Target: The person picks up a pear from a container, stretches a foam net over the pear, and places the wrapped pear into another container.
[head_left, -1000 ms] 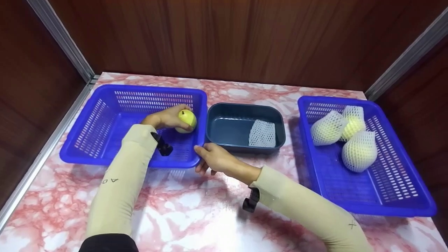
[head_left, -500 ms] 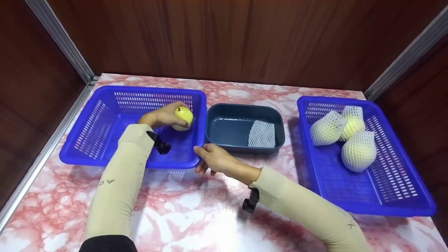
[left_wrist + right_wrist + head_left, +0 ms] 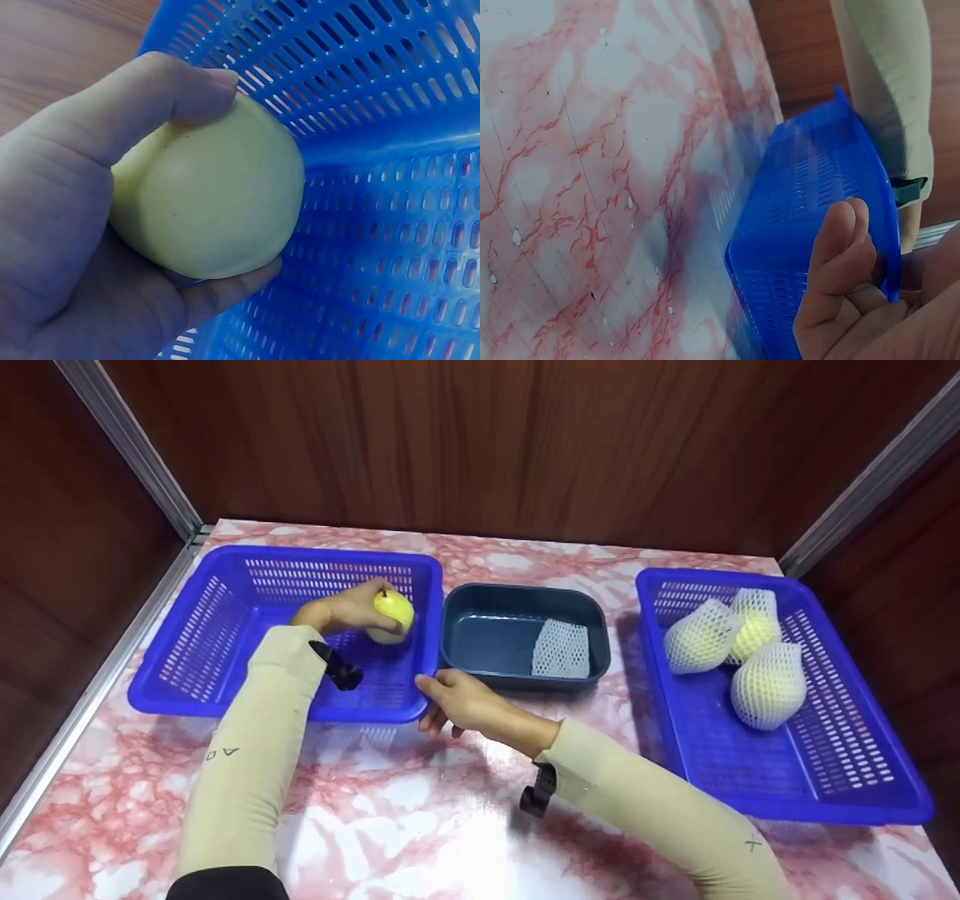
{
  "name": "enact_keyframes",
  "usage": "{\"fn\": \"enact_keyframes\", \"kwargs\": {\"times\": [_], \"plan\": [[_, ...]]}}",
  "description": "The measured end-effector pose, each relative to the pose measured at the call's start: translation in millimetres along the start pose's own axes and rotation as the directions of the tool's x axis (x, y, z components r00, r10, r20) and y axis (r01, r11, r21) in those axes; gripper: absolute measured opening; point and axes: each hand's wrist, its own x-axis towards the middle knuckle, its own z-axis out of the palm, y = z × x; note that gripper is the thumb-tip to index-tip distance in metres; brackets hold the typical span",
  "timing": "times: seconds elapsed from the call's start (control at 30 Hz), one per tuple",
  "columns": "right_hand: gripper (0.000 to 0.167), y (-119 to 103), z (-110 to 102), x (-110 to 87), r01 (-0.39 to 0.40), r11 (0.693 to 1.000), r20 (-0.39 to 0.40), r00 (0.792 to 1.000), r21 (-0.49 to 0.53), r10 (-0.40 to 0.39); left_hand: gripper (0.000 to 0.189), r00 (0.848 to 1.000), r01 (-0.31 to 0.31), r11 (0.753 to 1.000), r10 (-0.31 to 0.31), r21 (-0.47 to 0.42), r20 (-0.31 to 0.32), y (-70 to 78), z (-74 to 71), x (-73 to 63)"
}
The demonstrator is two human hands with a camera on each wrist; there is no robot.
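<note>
A yellow-green pear [image 3: 393, 617] with a dark stem is gripped in my left hand [image 3: 351, 609], over the right end of the left blue basket [image 3: 277, 701]. Thumb and fingers wrap the pear [image 3: 225, 187] in the left wrist view, close to the slotted wall. My right hand [image 3: 469, 699] pinches that basket's near right corner, thumb over the rim and fingers outside below it. From the right wrist, curled fingers [image 3: 836, 262] show against the outer wall of the blue basket [image 3: 802, 187].
Beside the left basket stands a dark teal bin [image 3: 487, 645] holding a white foam net sleeve [image 3: 562, 649]. On the right, another blue basket [image 3: 750, 776] contains three fruits in foam nets [image 3: 769, 685]. Brown wood panels [image 3: 480, 442] border the marbled table [image 3: 375, 825].
My left hand has shifted a little to the left with the pear, away from the basket's right wall. The right hand stays at the basket corner.
</note>
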Motion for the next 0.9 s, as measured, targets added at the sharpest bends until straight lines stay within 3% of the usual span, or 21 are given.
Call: {"fn": "enact_keyframes", "kwargs": {"times": [0.27,0.43,0.77,0.9], "plan": [[0.035,0,-1,-0.2,-0.005,1.0,0.004,1.0,0.012,0.005,0.058,0.999,-0.026,1.0,0.026,0.013,-0.025,3.1,-6.4,-4.0],[0.039,1,-3,-1.4,-0.006,1.0,0.018,1.0,0.026,0.006,0.055,0.999,-0.03,0.999,0.029,-0.024,-0.03,3.2,-8.6,-6.7],[0.047,0,-13,-7.9,-0.064,0.996,0.023,0.998,0.054,0.063,0.074,0.996,-0.001,0.993,-0.01,-0.121,-0.085,4.8,-13.1,-15.2],[0.048,1,-21,-11.3,-0.06,0.996,0.006,0.998,0.063,0.059,0.069,0.996,-0.035,0.993,0.027,-0.109,-0.081,8.2,-13.4,-18.7]]}}
